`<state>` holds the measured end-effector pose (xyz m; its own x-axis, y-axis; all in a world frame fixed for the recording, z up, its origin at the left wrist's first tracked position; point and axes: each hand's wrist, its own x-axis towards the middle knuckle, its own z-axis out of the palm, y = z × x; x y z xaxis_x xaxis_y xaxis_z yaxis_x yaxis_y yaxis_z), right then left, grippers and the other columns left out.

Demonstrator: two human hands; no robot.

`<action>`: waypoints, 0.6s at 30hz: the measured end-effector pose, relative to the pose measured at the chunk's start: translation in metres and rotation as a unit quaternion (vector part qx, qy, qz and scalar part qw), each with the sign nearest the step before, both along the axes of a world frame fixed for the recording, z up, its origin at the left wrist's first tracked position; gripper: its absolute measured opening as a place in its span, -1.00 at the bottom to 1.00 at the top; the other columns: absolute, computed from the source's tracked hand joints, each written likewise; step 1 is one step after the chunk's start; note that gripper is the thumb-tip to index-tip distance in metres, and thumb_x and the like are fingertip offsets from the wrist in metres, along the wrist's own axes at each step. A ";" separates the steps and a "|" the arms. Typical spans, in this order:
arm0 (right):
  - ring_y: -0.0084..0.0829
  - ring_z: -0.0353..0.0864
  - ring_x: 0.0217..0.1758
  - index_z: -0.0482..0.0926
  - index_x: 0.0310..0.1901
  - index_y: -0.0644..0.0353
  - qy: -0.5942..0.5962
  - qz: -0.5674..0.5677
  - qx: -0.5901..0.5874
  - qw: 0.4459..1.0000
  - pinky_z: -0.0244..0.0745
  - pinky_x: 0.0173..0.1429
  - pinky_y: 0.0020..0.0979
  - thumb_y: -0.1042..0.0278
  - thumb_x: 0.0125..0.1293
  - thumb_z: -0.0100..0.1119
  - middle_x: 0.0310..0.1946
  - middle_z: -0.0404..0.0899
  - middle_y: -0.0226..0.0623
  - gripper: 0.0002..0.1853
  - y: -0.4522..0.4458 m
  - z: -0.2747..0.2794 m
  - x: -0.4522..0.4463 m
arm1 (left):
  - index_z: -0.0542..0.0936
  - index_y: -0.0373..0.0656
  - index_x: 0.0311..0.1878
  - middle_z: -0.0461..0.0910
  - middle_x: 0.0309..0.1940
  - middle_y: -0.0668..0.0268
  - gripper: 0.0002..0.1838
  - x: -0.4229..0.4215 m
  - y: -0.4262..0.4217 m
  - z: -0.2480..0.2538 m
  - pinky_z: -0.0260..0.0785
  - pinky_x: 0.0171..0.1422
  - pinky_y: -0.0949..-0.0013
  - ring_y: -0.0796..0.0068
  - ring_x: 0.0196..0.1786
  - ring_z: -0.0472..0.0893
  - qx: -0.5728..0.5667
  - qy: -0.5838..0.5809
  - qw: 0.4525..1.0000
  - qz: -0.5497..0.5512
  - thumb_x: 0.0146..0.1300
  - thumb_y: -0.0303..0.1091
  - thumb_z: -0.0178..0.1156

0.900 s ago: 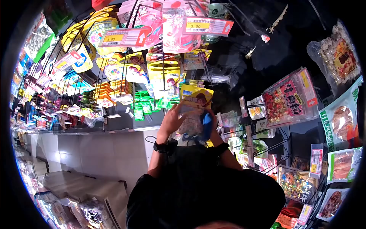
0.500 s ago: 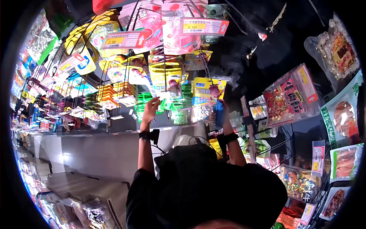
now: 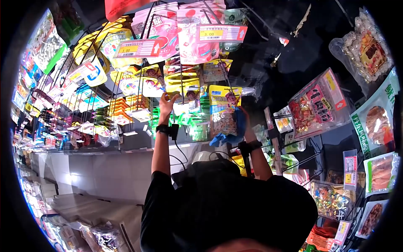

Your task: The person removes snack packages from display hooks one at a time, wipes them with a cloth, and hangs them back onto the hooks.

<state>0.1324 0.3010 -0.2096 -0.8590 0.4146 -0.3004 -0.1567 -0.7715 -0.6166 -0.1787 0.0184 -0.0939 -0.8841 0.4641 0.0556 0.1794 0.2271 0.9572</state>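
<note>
My left hand (image 3: 166, 105) is raised in front of the hanging packs, its fingers partly bent and apart, with nothing visible in them. It is nearest to a yellow snack pouch (image 3: 184, 86) on a hook; whether it touches the pouch I cannot tell. A blue cloth (image 3: 228, 136) is bunched in my right hand (image 3: 247, 124), whose fingers are mostly hidden. That cloth lies along the right side and lower edge of a yellow-topped candy bag (image 3: 225, 103) with a clear window showing small pale pieces. Green packs (image 3: 197, 126) hang between my hands.
Pink pouches (image 3: 197, 48) hang above, with a price tag (image 3: 221, 33) on a hook in front. Bare hooks and a red-and-clear snack pack (image 3: 315, 105) are at the right. Below the packs runs a shelf edge (image 3: 138, 150). Many more packs line the left.
My left hand has moved up towards the yellow pouch. The blue cloth has spread down and left under the candy bag, whose window now shows more fully. The view has shifted slightly.
</note>
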 end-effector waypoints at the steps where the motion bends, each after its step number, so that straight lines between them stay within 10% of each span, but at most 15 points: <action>1: -0.44 0.51 -0.02 0.44 0.13 0.03 -0.010 -0.002 0.000 1.000 0.43 0.11 -0.39 -0.04 0.37 -0.11 -0.05 0.53 -0.32 -0.56 -0.008 0.020 0.005 | 0.47 -0.34 0.10 0.65 -0.21 0.15 -0.41 -0.005 0.001 -0.008 0.42 -0.09 0.42 0.44 -0.19 0.61 -0.005 -0.016 1.000 0.000 0.07 -0.21 0.40; 7: -0.36 0.21 0.34 0.15 0.35 0.07 0.003 -0.017 0.396 0.918 0.14 0.40 -0.33 0.21 0.49 -0.26 0.29 0.22 -0.22 -0.56 -0.051 0.114 0.009 | 0.48 -0.31 0.11 0.61 -0.10 0.34 -0.61 0.012 -0.002 -0.004 0.35 -0.02 0.50 0.61 -0.11 0.52 0.121 -0.004 0.987 -0.109 0.27 -0.32 0.22; 10: -0.56 0.50 -0.17 0.54 -0.01 0.02 0.001 -0.169 0.362 0.917 0.43 -0.01 -0.46 0.04 0.33 0.02 -0.14 0.54 -0.55 -0.68 -0.052 0.148 -0.032 | 0.51 -0.32 0.00 0.59 -0.23 0.42 -0.72 0.024 -0.003 0.005 0.31 -0.09 0.50 0.60 -0.22 0.47 0.148 0.012 0.977 -0.151 0.36 -0.31 0.08; 18: -0.50 0.47 -0.14 0.49 -0.05 0.06 -0.045 -0.208 0.453 0.866 0.38 0.00 -0.43 0.04 0.35 -0.01 -0.15 0.50 -0.47 -0.69 -0.009 0.161 -0.116 | 0.48 -0.27 0.11 0.53 -0.13 0.49 -0.68 0.065 -0.034 0.019 0.29 -0.01 0.54 0.67 -0.10 0.43 0.160 -0.108 0.962 -0.192 0.37 -0.32 0.06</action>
